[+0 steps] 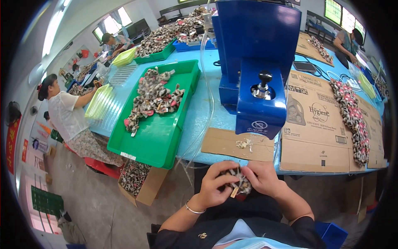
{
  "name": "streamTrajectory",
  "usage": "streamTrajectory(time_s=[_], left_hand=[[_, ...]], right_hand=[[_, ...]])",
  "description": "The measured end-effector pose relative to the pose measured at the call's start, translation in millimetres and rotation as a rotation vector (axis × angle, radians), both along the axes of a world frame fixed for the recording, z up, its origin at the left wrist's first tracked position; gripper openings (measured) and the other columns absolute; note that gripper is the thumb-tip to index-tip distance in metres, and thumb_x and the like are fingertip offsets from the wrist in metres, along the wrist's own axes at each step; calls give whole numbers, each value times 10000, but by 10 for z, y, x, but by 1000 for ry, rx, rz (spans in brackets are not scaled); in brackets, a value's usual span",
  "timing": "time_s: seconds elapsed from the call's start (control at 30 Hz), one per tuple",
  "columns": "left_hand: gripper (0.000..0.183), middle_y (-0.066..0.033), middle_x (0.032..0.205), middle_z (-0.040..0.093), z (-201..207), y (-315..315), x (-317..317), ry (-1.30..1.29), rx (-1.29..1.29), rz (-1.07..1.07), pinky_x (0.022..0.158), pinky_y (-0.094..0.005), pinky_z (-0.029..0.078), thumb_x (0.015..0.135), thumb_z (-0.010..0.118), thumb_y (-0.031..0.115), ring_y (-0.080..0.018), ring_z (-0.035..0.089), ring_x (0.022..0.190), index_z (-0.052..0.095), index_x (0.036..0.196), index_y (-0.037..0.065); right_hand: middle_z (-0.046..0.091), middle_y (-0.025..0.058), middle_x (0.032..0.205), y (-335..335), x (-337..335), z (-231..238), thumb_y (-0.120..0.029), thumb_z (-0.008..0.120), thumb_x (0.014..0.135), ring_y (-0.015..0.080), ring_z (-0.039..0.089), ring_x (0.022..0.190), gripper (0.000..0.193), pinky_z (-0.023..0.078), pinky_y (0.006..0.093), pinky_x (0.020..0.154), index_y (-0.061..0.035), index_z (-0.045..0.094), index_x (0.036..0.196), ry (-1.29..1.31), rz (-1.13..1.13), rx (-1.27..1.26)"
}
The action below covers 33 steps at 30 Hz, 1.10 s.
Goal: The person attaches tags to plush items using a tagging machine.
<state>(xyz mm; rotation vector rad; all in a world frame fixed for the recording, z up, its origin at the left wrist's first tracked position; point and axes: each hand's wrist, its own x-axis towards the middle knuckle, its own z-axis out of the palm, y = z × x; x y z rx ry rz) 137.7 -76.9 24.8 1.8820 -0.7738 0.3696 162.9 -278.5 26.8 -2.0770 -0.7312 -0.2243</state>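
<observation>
Over my lap, just off the table's front edge, both hands hold one small spotted plush toy point(242, 184). It is brown, black and white, with a tan tag hanging from its lower side. My left hand point(218, 182) curls its fingers round the toy's left side. From the right, my right hand point(262, 177) pinches it with the thumb on top. Fingers cover much of the toy. Straight ahead stands a blue machine point(259, 95) with a black-knobbed metal fitting. Under its head lies a cardboard sheet point(215, 143) bearing pale scraps of fluff.
A green tray point(149, 145) with a pile of similar plush toys stands at left. Below it is an open cardboard box point(151, 189) of toys. At right, a row of plush toys point(352, 120) lies on flattened cardboard point(306, 145). A clear hose point(211, 95) runs beside the machine. Co-workers sit around.
</observation>
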Motion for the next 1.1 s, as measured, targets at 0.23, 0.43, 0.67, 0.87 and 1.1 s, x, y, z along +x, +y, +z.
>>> streamTrajectory(time_s=[0.23, 0.43, 0.67, 0.87, 1.1], left_hand=[[922, -131, 1136, 602, 287, -211, 128, 674, 133, -319, 907, -321, 432, 688, 803, 140, -186, 552, 1075, 268, 1437, 80], [388, -18, 740, 621, -110, -297, 137, 1073, -16, -497, 598, -215, 417, 780, 744, 102, -27, 540, 709, 515, 1085, 30], [182, -3, 838, 610, -246, -345, 43, 968, -242, -347, 697, -236, 427, 879, 643, 152, -61, 532, 775, 640, 990, 8], [181, 0, 913, 645, -241, -336, 112, 1006, -321, -133, 762, -214, 430, 899, 596, 92, -57, 550, 832, 648, 1047, 2], [184, -15, 892, 623, -98, -401, 224, 1019, -631, 18, 701, -202, 441, 905, 595, 102, -53, 546, 792, 655, 1028, -20]], right_hand=[[551, 22, 631, -77, -104, -40, -233, 640, 832, 196, 557, 482, 202, 409, 332, 398, -94, 535, 730, -357, 222, -272], [490, 34, 515, -236, -123, -13, -185, 650, 830, 205, 527, 434, 271, 380, 330, 383, -108, 512, 609, -273, 265, -199], [501, 52, 526, -426, 82, 38, -213, 646, 841, 233, 533, 451, 293, 391, 359, 407, -102, 508, 608, -179, 264, -270], [553, 119, 637, -238, 171, 94, -195, 642, 848, 279, 588, 584, 179, 448, 366, 529, -57, 585, 749, 93, -122, -41], [558, 144, 1009, 21, -137, 201, -108, 755, 723, 241, 622, 725, 361, 508, 323, 595, -99, 638, 1065, -95, -298, 50]])
